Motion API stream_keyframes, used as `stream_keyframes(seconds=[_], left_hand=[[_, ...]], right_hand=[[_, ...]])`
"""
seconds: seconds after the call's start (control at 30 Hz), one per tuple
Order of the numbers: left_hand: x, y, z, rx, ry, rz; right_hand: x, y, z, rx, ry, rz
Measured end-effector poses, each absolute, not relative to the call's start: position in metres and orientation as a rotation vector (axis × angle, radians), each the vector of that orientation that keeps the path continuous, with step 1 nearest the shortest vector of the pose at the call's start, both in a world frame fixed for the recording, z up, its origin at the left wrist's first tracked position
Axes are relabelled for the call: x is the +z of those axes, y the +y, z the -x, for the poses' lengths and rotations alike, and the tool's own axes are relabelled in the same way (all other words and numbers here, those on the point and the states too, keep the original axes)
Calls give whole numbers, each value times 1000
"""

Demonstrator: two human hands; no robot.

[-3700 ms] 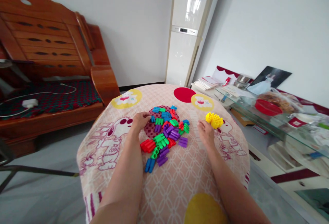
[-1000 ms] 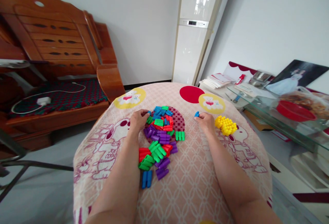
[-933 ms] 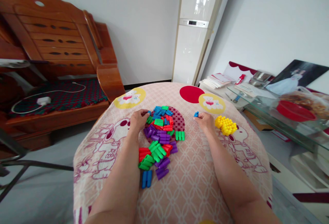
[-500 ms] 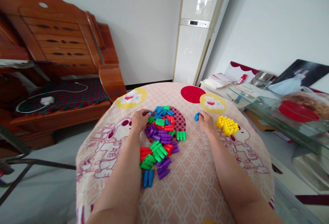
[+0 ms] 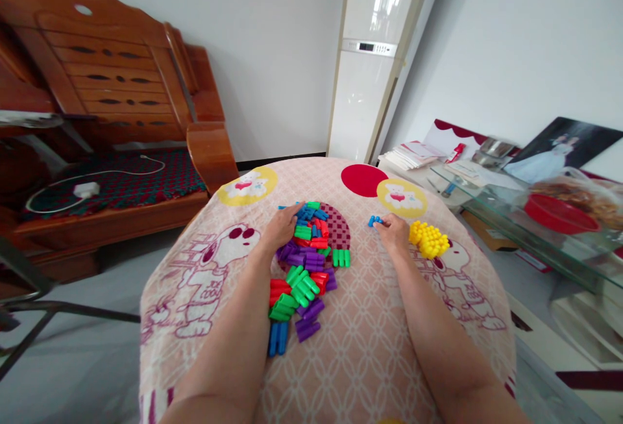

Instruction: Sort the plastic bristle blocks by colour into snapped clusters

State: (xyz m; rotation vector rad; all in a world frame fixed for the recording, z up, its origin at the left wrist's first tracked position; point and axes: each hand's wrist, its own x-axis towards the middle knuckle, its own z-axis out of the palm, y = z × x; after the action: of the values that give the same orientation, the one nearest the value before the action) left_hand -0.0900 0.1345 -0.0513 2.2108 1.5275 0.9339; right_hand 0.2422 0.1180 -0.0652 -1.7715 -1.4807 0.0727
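My left hand (image 5: 281,228) rests at the far left side of a pile of plastic building pieces, its forefinger stretched out over the blue pieces (image 5: 305,213). Its other fingers are partly hidden, and I see nothing held in it. To the right, my right hand (image 5: 394,234) pinches a small blue plastic piece (image 5: 374,221) with rounded tips, low over the tablecloth. Green pieces (image 5: 302,286), purple pieces (image 5: 310,310) and red pieces (image 5: 320,243) lie mixed in the pile between my arms. A cluster of yellow knobbed pieces (image 5: 429,240) sits just right of my right hand.
A patterned cloth (image 5: 341,359) covers the round table. At the left stands a wooden bench (image 5: 117,80) with a white cable on its seat. To the right, a glass-topped table (image 5: 491,197) carries papers, a red bowl (image 5: 559,212) and a photo. A tall white cabinet-like appliance (image 5: 367,99) stands behind.
My left hand has moved right and slightly away from me, onto the blue pieces. The right hand has shifted slightly right and turned, showing more of its blue piece.
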Motion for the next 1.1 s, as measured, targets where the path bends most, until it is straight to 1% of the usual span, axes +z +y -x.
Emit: stream_keyframes(seconds=[0.13, 0.23, 0.4, 0.47, 0.53, 0.6, 0.67, 0.77, 0.97, 1.1], left_hand=[[-50, 135, 92, 950, 1496, -2236], [-48, 133, 95, 1026, 1575, -2117], [-40, 130, 101, 1156, 1642, -1865], [-34, 127, 102, 1278, 1544, -1737], [-26, 122, 101, 1377, 1334, -1581], [-17, 116, 98, 1380, 1088, -1451], [-9, 110, 92, 1308, 899, -1398], [2, 102, 78, 1185, 729, -1448], [8, 95, 47, 1017, 644, -1584], [3, 97, 38, 966, 672, -1595]], right_hand=[[-64, 117, -242, 83, -1491, 1779], [-62, 115, -240, 81, -1462, 1769], [-58, 111, -238, -9, -1348, 1568], [-56, 110, -236, -51, -1347, 1475], [-53, 108, -231, -88, -1371, 1407], [-47, 104, -223, -111, -1405, 1343], [-40, 97, -211, -82, -1460, 1271], [-30, 86, -189, 146, -1559, 1166], [-25, 72, -158, 869, -1614, 1032], [-28, 70, -151, 1080, -1589, 969]])
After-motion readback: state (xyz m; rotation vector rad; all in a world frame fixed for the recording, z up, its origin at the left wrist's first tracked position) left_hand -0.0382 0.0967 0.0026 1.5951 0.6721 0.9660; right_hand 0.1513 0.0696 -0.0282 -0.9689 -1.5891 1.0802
